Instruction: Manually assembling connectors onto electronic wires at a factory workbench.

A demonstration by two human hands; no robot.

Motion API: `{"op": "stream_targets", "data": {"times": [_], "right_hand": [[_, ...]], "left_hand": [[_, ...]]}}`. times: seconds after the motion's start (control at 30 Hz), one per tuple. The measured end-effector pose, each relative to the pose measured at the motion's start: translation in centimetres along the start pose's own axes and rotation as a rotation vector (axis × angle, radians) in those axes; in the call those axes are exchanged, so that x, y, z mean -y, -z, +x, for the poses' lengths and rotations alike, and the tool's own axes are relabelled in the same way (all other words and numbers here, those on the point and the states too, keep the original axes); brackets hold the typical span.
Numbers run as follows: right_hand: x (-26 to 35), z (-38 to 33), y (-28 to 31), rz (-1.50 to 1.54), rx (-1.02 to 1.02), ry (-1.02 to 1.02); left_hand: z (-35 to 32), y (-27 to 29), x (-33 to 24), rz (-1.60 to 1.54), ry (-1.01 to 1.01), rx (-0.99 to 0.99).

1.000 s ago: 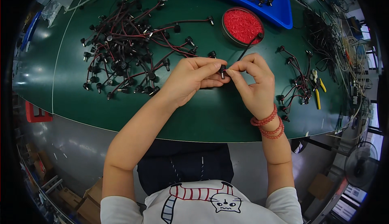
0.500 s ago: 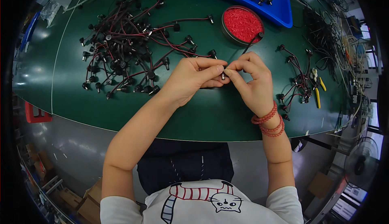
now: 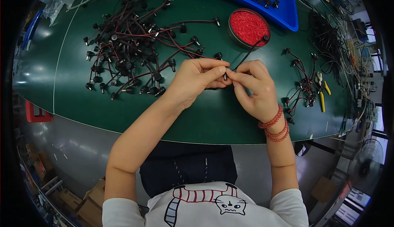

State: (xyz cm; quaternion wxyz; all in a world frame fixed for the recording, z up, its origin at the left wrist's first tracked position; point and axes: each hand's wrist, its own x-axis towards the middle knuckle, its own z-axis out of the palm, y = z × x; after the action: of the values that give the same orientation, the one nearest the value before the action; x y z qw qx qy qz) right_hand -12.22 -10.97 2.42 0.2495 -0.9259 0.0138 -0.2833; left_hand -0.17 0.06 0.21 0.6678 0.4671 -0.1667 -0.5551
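Note:
Between my two hands is a short black cable with a barrel plug (image 3: 225,76), its metal tip pointing down toward me. My left hand (image 3: 202,77) pinches the plug between thumb and fingers. Against the same plug press the thumb and forefinger of my right hand (image 3: 256,85), closed together. The cable (image 3: 245,57) runs up and right from my fingers to another black plug end (image 3: 265,38) over the rim of a round tin (image 3: 234,38) full of small red pieces (image 3: 248,25). Fingertips hide part of the held plug.
Left of my hands lies a tangled pile of plug cables (image 3: 131,54). A smaller bunch (image 3: 303,83) sits at right beside yellow-handled cutters (image 3: 322,99). A blue tray (image 3: 283,11) with more cables stands at the far right, near a heap of black wires (image 3: 326,32).
My right fingers have shifted slightly on the plug, the forefinger now lying flatter. My left hand keeps its pinch. The whole view has moved a little.

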Motion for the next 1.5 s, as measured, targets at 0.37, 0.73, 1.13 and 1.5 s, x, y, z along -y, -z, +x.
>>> {"op": "stream_targets", "data": {"times": [0.37,0.73,1.13,1.5], "right_hand": [[-0.7,0.3,2.8,0.223,-0.066,-0.206],[-3.2,0.8,3.3,-0.377,-0.065,-0.075],[-0.7,-0.7,1.8,0.300,-0.010,-0.539],[-0.2,-0.8,-0.9,0.212,-0.032,-0.523]], "left_hand": [[-0.7,-0.4,-0.4,-0.090,0.013,0.012],[-3.0,-0.7,-2.0,-0.087,-0.118,0.043],[-7.8,0.1,-3.8,1.389,-0.816,-0.413],[-0.7,-2.0,1.3,0.236,-0.104,-0.018]]}}
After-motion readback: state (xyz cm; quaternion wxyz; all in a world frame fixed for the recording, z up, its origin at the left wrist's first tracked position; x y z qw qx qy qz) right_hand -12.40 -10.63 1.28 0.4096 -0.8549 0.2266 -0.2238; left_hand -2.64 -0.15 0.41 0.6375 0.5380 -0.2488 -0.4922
